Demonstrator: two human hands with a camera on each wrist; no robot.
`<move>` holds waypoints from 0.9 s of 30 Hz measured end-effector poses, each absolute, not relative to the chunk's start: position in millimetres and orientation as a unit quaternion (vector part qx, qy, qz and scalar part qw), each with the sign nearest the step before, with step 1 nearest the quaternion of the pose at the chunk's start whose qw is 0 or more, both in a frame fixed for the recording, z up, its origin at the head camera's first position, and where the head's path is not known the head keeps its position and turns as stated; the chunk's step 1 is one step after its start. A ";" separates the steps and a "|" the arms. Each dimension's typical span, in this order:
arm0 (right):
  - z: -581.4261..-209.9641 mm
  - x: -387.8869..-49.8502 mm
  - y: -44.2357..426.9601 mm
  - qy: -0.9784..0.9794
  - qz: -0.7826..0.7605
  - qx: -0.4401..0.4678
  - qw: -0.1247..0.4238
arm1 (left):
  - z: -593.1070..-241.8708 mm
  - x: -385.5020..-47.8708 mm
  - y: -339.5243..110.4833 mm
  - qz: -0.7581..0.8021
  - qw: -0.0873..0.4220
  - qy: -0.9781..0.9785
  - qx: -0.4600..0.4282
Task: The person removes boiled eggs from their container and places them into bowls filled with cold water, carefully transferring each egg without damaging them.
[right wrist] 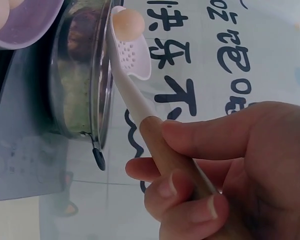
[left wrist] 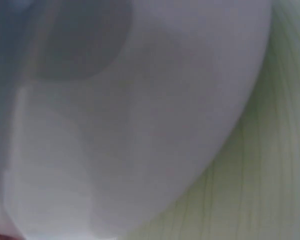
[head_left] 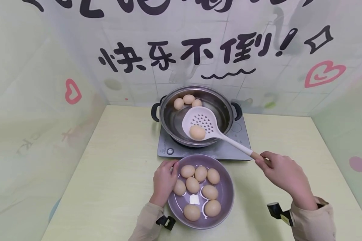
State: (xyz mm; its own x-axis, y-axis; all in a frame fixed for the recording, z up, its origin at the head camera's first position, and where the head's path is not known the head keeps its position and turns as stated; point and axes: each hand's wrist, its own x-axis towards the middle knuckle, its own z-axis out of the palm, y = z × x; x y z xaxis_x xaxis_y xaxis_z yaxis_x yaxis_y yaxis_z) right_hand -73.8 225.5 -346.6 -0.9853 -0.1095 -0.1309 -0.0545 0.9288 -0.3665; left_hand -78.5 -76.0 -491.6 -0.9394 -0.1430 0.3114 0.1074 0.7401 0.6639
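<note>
My right hand (head_left: 285, 174) grips the wooden handle (right wrist: 170, 150) of a white slotted skimmer (head_left: 203, 117), fingers and thumb curled round it. One brown egg (head_left: 197, 132) rests on the skimmer's head, which is over the near side of a steel pot (head_left: 166, 117). Three eggs (head_left: 188, 99) lie together at the pot's far left. Below the pot stands a purple bowl (head_left: 226, 214) with several eggs (head_left: 192, 185) in it. My left hand (head_left: 164, 182) holds the bowl's upper left rim, its thumb over the edge. The left wrist view shows mostly the bowl's blurred pale outside (left wrist: 180, 100).
Under the pot is a flat grey induction cooker (head_left: 147, 152) on a pale wood-look table (head_left: 117, 160). The pot has black side handles (head_left: 237, 111). Behind stands a sheeted wall (head_left: 181, 77) with black lettering, and similar sheets flank the table on both sides.
</note>
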 end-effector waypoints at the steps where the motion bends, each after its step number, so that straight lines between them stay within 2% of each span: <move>1: -345.0 -71.8 226.6 0.980 -0.183 -0.042 0.073 | -491.4 -78.4 -75.9 -0.360 0.173 -0.917 0.010; 15: -337.3 -28.8 243.6 0.985 -0.162 -0.037 0.037 | -492.7 -78.5 -75.7 -0.357 0.171 -0.918 0.011; 27: -350.5 6.3 251.2 0.982 -0.172 -0.022 0.074 | -491.9 -78.9 -76.5 -0.355 0.185 -0.916 0.001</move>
